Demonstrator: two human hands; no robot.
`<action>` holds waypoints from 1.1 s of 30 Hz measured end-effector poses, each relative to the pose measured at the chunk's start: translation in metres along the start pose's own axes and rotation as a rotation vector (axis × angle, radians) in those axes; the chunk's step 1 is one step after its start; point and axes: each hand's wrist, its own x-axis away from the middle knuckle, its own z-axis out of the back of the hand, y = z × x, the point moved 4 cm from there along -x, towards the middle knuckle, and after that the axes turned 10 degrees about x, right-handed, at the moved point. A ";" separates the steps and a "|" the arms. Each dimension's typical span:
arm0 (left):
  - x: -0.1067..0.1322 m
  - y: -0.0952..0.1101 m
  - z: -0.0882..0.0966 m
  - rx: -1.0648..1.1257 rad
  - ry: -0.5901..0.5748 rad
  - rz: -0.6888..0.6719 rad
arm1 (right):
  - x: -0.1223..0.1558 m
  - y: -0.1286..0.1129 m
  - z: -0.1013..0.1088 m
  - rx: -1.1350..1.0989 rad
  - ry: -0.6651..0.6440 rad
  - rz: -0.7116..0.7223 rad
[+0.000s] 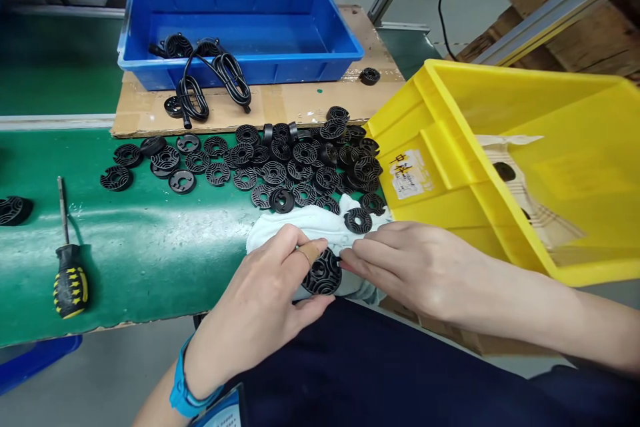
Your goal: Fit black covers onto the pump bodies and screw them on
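Between the thumb and fingers of my left hand (270, 293) is a round black plastic disc (323, 272) with curved grooves on its upper face. My right hand (420, 267) is at the disc's right edge, its fingers curled together; whatever they pinch there is hidden. Beneath the disc lies a pale cloth (300, 221), bunched on the green work surface. One loose black disc (358, 220) rests on the cloth just beyond my right fingers. A heap of similar discs (300, 173) spreads behind the cloth, some face up, some on edge.
A yellow bin (450, 167) stands tilted at the right, with cardboard inside. Behind the heap, a blue tray (240, 70) sits on a cardboard sheet (300, 100), coiled black cables (230, 77) hanging over its front. A screwdriver (70, 273) lies at the left on the green surface (150, 247).
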 end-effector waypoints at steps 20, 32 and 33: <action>-0.004 0.005 0.003 -0.056 -0.061 0.078 | -0.004 0.002 0.007 -0.030 -0.043 0.078; 0.001 -0.003 -0.007 -0.069 0.054 0.021 | -0.003 0.004 0.006 -0.019 -0.046 0.080; 0.003 -0.005 -0.008 -0.066 0.068 0.020 | -0.003 0.004 0.006 -0.023 -0.046 0.080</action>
